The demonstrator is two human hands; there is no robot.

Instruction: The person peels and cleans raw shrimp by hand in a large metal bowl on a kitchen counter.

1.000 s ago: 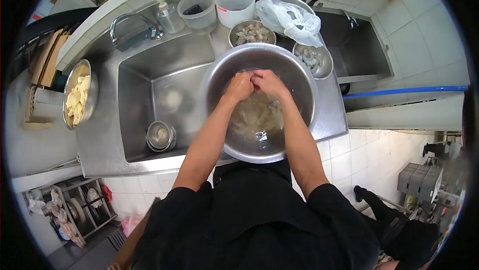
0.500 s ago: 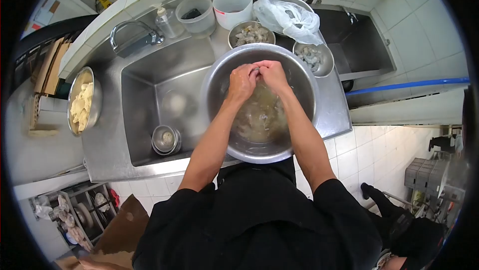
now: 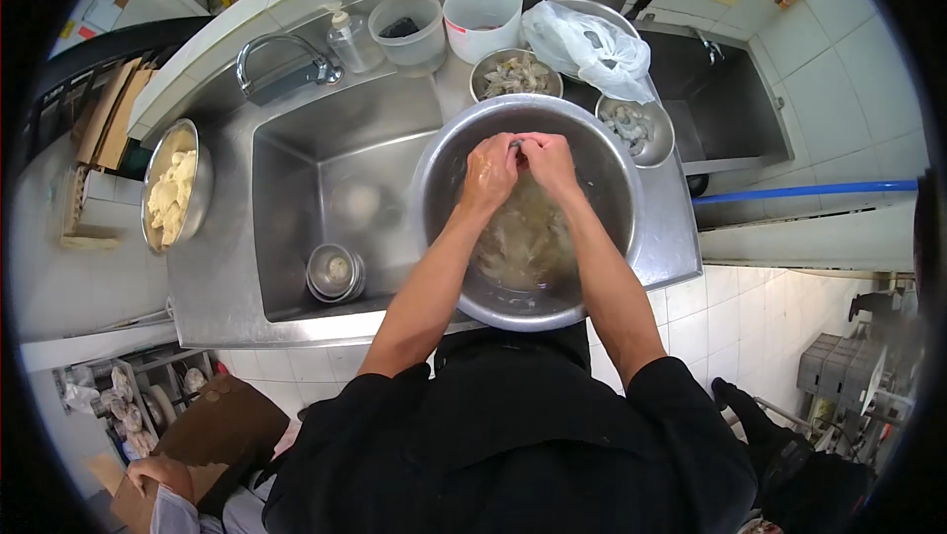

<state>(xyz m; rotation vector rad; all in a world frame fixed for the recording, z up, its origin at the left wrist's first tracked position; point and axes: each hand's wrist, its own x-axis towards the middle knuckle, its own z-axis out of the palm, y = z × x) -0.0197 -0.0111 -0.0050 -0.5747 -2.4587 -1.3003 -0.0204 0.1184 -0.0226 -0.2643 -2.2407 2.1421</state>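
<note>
Over a large metal basin, my left hand and my right hand meet with fingertips pinched together. Between them a small greyish shrimp shows in part; the fingers cover most of it. Below, cloudy water fills the basin's bottom, with pale pieces under the surface that are too blurred to name. Just behind the rim stands a metal bowl of greyish-brown shrimp or shells. A smaller bowl to the right holds grey peeled-looking shrimp.
Left of the basin is a sink with stacked small bowls. A bowl of yellowish dough-like stuff stands far left. Behind are a faucet, plastic tubs and a plastic bag. Another person's hand shows lower left.
The view has shifted slightly, so the counter sits further right. My hands stay together over the basin, gripping the shrimp. Another person's hand and sleeve have come into view at lower left.
</note>
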